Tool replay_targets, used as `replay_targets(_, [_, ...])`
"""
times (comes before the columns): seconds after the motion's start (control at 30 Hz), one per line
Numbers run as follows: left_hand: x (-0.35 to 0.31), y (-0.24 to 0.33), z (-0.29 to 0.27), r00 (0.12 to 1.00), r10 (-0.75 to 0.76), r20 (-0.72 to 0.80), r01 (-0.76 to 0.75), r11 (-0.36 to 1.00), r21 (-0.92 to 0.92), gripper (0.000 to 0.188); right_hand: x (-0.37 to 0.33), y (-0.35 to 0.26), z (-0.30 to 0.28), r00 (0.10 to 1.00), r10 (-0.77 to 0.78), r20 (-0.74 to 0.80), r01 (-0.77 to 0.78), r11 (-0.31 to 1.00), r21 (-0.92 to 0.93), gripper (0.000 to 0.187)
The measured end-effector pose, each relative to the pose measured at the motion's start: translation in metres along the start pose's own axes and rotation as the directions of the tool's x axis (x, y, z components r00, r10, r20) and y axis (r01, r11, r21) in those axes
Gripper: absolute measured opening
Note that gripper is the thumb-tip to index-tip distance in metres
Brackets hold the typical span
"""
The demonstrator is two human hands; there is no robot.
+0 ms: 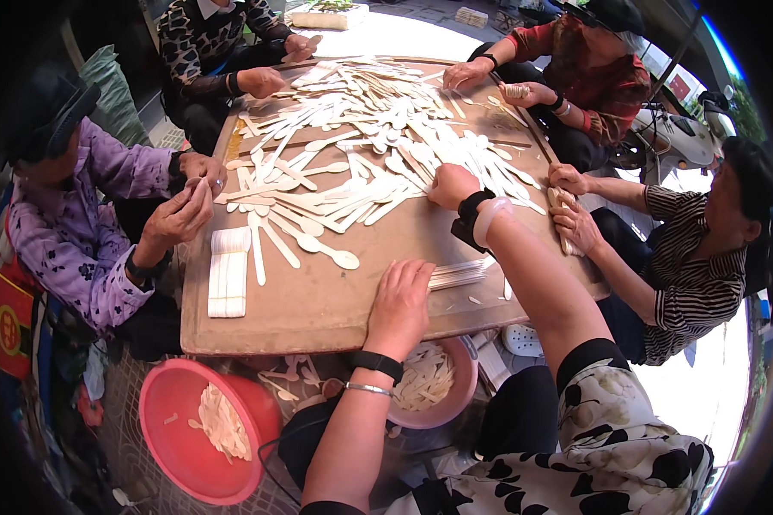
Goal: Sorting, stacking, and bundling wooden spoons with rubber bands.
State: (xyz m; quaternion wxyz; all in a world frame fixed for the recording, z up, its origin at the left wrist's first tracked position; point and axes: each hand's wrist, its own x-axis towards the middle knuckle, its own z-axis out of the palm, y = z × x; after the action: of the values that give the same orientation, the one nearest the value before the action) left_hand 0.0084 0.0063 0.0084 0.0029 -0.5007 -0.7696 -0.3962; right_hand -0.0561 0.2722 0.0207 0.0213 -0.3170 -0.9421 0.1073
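A loose heap of pale wooden spoons (378,116) spreads over the middle and far part of the brown table (305,300). My right hand (455,186) reaches to the heap's near right side with its fingers curled down. Its fingertips are hidden, so what they pinch cannot be made out. At the near edge, my left hand (401,300) has its fingers bent round the left end of a neat stack of wooden spoons (459,274) lying on the table. A banded bundle of wooden spoons (228,273) lies farther left.
Several people sit round the table, their hands (180,210) at its edges, some holding spoons. Below the near edge stand a red basin (159,403) and a pink basin (465,378) with wooden pieces inside. A scooter (674,137) is parked behind at right.
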Motion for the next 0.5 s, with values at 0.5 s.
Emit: replay_targets(0.5, [0.001,0.001,-0.005,1.0,0.001,0.005,-0.002,0.989,0.146,0.036,-0.113,0.043,-0.051,0.794,-0.555,0.247,0.44,0.806,0.395,0.012])
